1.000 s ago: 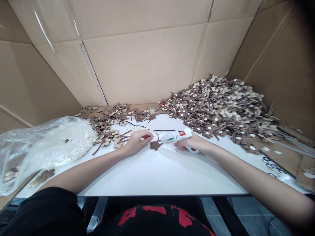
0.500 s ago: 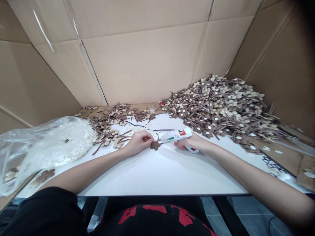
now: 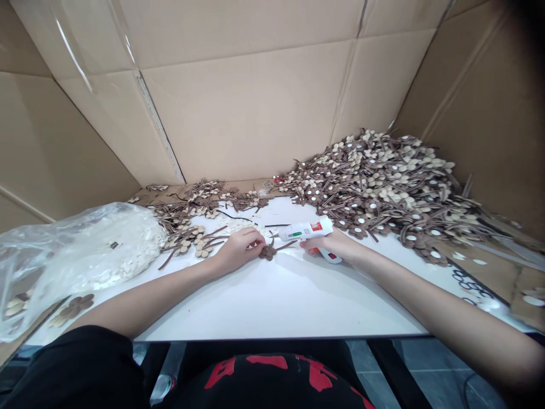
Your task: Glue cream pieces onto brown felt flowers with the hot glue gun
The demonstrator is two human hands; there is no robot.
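My right hand [image 3: 330,243] grips a white glue gun [image 3: 305,231] with green and red marks, its nozzle pointing left. A small brown flower-shaped piece [image 3: 268,252] lies on the white table [image 3: 281,295] just below the nozzle. My left hand [image 3: 238,249] rests on the table with its fingers curled and pinched together at the left edge of that flower. Whatever sits between the fingertips is too small to name.
A big heap of finished brown and beige flowers [image 3: 383,182] fills the back right. A smaller scatter of flowers and stems [image 3: 191,221] lies at the back left. A clear plastic bag of pale round pieces [image 3: 85,250] sits at the left. Cardboard walls [image 3: 255,96] enclose the table.
The glue gun's nozzle has lifted slightly and drawn back from the flower. My left hand has shifted a little right, its fingertips closing in on the flower's edge.
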